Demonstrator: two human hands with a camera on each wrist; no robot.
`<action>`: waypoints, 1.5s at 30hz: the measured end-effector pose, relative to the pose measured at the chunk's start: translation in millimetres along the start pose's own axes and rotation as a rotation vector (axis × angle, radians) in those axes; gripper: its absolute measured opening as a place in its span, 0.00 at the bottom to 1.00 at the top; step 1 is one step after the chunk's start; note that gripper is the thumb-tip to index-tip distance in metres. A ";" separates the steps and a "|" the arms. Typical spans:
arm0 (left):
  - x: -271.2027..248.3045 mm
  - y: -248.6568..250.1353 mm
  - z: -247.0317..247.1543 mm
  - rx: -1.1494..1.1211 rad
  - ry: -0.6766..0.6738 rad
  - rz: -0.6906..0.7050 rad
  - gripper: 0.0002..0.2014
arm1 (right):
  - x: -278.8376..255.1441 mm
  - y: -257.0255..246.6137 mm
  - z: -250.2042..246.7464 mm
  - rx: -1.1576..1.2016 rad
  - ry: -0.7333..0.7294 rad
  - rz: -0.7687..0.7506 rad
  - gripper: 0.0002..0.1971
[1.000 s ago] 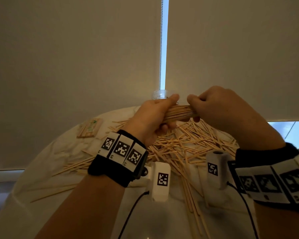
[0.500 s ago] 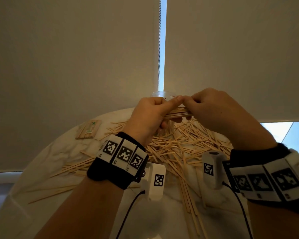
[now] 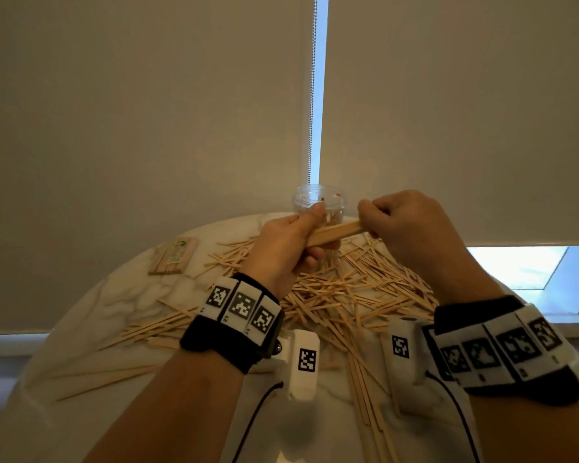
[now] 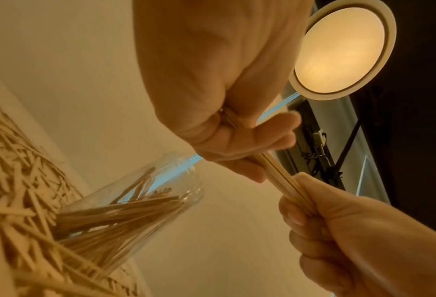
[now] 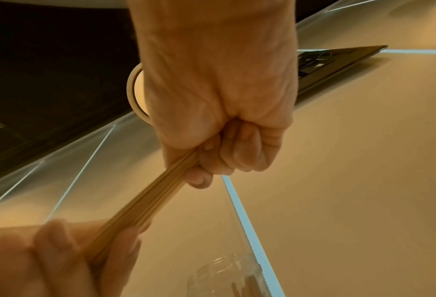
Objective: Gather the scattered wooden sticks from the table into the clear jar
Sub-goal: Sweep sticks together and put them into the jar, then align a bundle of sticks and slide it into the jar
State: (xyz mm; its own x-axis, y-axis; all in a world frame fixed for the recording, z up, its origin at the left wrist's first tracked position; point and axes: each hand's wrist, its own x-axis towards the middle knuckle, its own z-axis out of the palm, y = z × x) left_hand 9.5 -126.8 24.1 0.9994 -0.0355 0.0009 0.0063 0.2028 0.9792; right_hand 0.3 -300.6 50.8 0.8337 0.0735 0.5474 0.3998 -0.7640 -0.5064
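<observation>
A bundle of wooden sticks (image 3: 335,231) is held level above the table, with my left hand (image 3: 298,237) gripping its left end and my right hand (image 3: 378,217) gripping its right end. The left wrist view shows the bundle (image 4: 280,176) running between both fists, and so does the right wrist view, where the bundle (image 5: 145,201) looks blurred. The clear jar (image 3: 318,199) stands upright just behind the hands, and several sticks lean inside the jar (image 4: 135,201). A pile of loose sticks (image 3: 348,292) lies on the table under the hands.
The round white marble table (image 3: 114,329) has stray sticks (image 3: 141,332) on its left side and more sticks (image 3: 365,396) near the front. A wrapped packet of sticks (image 3: 173,257) lies at the far left. Roller blinds (image 3: 147,128) hang close behind the table.
My hands have drawn apart along the bundle, the left one sliding left and down. More of the bundle and the jar behind it now shows.
</observation>
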 end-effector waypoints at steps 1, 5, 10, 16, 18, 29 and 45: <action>2.7 -1.4 -2.0 -0.019 0.033 -0.007 0.18 | 1.0 4.6 -2.6 0.000 0.021 0.043 0.24; 19.2 -4.9 -22.4 -0.080 0.250 -0.004 0.16 | 19.0 22.0 -14.7 -0.012 0.118 0.218 0.22; 46.0 -14.7 -25.9 0.160 0.300 0.052 0.24 | 92.0 25.2 -11.2 -0.152 0.122 0.240 0.18; 87.5 -7.5 -7.6 0.521 0.032 0.067 0.62 | 158.2 6.8 27.8 -0.498 -0.161 0.005 0.15; 102.8 -14.0 -5.6 0.511 0.041 0.086 0.59 | 164.7 -0.8 42.5 -0.558 -0.332 -0.080 0.18; 121.4 -30.3 -15.9 0.687 0.067 0.136 0.40 | 177.7 -3.0 55.9 -0.803 -0.529 -0.212 0.18; 123.0 -31.2 -11.9 0.733 0.107 0.105 0.32 | 152.3 1.2 60.9 -0.453 -0.464 -0.177 0.20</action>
State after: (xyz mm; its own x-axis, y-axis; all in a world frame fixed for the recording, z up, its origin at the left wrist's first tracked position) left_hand 132.6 -125.8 -8.8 0.9916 0.0513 0.1191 -0.0771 -0.5056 0.8593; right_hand 151.0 -251.4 93.0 0.8880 0.4128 0.2025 0.4304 -0.9012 -0.0501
